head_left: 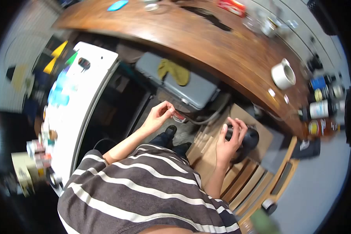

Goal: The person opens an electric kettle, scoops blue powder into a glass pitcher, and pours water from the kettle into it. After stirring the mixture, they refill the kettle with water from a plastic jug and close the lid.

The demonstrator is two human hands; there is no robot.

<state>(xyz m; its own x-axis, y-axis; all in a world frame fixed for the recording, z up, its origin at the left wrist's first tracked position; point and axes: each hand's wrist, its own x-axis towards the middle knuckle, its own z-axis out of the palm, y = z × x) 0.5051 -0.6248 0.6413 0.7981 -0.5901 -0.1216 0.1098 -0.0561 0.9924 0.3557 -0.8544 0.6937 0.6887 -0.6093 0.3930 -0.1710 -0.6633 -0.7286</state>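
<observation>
No writing can be made out: the red box with blurred white lettering (232,7) lies far beyond the right fingertips, and the labels on four bottles (321,109), off to the right of those fingers, are smeared.

One small red-and-clear object (178,116) shows just beside the left fingertips; whether they pinch it I cannot tell. The left hand (158,116) has thumb and forefinger pressed together, its forearm slanting forward and inward. The right hand (227,146) is raised with fingers curled and parted from the thumb, in front of one dark rounded object (252,139).

Beyond the left fingers sits one grey plastic case (201,91) bearing one olive-green cloth item (175,73). Beyond the right fingers, two small white pieces (271,92) and one white hollow cylinder (280,77) rest on the brown wooden tabletop (222,50).
</observation>
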